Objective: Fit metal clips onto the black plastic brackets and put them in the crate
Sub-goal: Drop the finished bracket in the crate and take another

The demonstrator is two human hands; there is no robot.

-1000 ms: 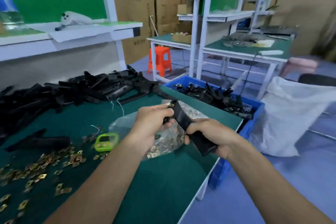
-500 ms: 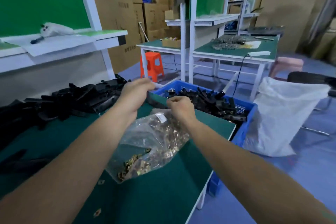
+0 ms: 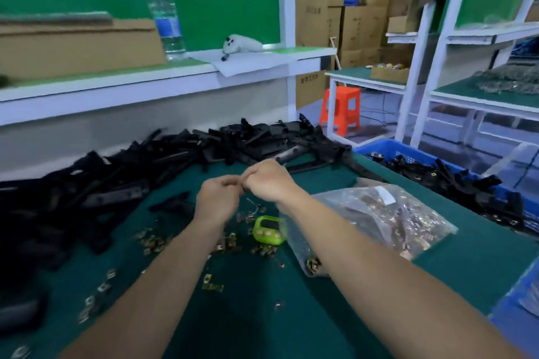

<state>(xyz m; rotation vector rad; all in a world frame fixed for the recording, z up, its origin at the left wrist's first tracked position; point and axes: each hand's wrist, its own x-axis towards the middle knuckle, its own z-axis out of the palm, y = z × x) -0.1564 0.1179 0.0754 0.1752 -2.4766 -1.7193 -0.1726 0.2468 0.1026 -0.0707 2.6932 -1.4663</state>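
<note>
My left hand [image 3: 217, 201] and my right hand [image 3: 269, 182] meet knuckle to knuckle above the green table [image 3: 262, 318], both with fingers curled; whatever sits between the fingertips is hidden. A long heap of black plastic brackets [image 3: 262, 140] lies just beyond them along the table's back. Loose metal clips [image 3: 151, 242] are scattered under my left forearm. A clear bag of clips [image 3: 388, 218] lies under my right forearm. The blue crate [image 3: 388, 148] stands off the table's right edge with finished brackets [image 3: 452, 183] in it.
A lime-green timer [image 3: 268, 230] sits between my forearms. On the shelf behind stand a water bottle [image 3: 164, 9], a cardboard box [image 3: 78, 46] and a white controller [image 3: 242, 44]. An orange stool [image 3: 341, 111] and white-framed benches are at the right.
The bracket I held a second ago is gone from my hands. Both hands reached toward the crate, then drew back left and now meet over the table's middle. My view swung left.
</note>
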